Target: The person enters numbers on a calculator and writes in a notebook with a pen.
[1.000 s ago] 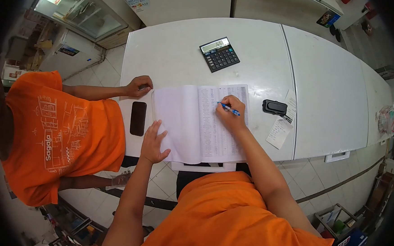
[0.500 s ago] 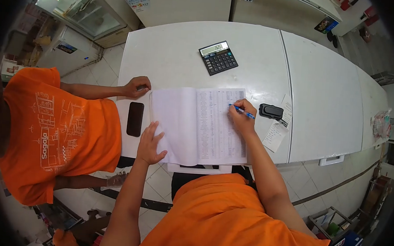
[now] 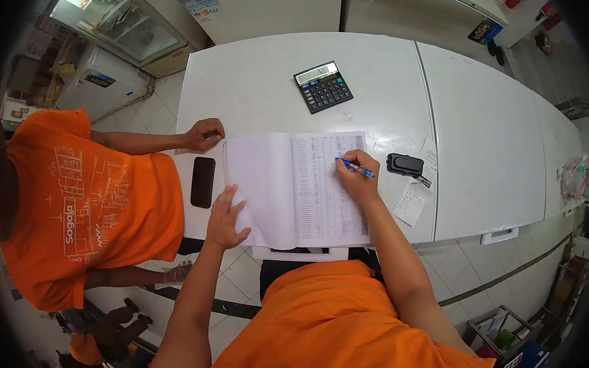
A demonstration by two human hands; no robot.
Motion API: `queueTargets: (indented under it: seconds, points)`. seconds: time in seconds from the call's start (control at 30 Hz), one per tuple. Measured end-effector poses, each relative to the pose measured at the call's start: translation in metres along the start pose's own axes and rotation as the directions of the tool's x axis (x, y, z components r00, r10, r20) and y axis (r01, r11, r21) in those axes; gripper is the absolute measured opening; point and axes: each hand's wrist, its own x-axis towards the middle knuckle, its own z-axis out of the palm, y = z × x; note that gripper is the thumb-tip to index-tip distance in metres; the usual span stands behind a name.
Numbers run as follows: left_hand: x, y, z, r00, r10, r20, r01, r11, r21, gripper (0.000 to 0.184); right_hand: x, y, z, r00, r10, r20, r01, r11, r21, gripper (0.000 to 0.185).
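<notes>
An open book [image 3: 259, 188] lies on the white tabletop, its left page blank and its right page [image 3: 316, 212] filled with a printed table and handwriting. My right hand [image 3: 361, 180] is closed around a blue pen [image 3: 357, 167], whose tip is over a middle column in the upper part of that page. Whether the tip touches the paper I cannot tell. My left hand [image 3: 227, 220] rests flat with fingers spread on the lower left edge of the book. Just beyond it, left of the book, lies a black phone [image 3: 202, 182].
A calculator [image 3: 323, 86] sits beyond the book. Right of the page are a black case [image 3: 404, 165] and paper slips [image 3: 412, 203]. A co-worker in an orange shirt [image 3: 98, 192] is at the left, one hand [image 3: 204, 134] by the book's corner. A plastic bag [image 3: 573, 179] lies far right.
My right hand and the pen have shifted slightly left across the page. My left hand stays on the book. Behind the co-worker, another person at the lower left has moved.
</notes>
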Motion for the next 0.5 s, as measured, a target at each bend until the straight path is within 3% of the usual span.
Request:
queueTargets:
  seconds: [0.5]
  points:
    - [-0.0013,-0.0001,0.0022,1.0,0.011,-0.001,-0.011,1.0,-0.002,0.066,-0.0008,-0.0023,0.0011,0.998,-0.044,-0.038,0.043,0.999,-0.013,0.013]
